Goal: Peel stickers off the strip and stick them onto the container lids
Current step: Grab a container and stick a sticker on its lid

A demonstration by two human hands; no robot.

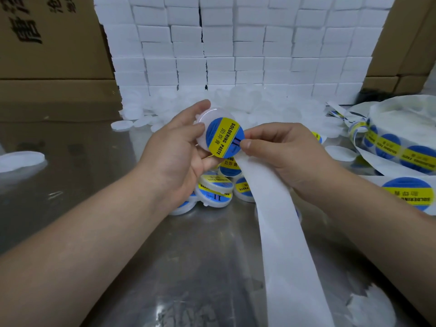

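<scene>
My left hand point(179, 147) grips a round translucent white lid point(204, 118) above the metal table. A blue and yellow "SOLDERING PASTE" sticker point(224, 137) lies over the lid's face. My right hand point(280, 149) pinches the sticker's right edge between thumb and forefinger. The empty white backing strip point(280, 237) hangs from under my right hand toward the near edge. Its unpeeled part with more stickers point(387, 147) loops away on the right.
Several stickered lids point(213, 188) lie piled under my hands. Bare white lids point(247, 107) heap at the back before a wall of white boxes point(236, 43). Cardboard cartons point(52, 43) stand left and right. One lid point(21, 159) lies far left on the steel table point(94, 166).
</scene>
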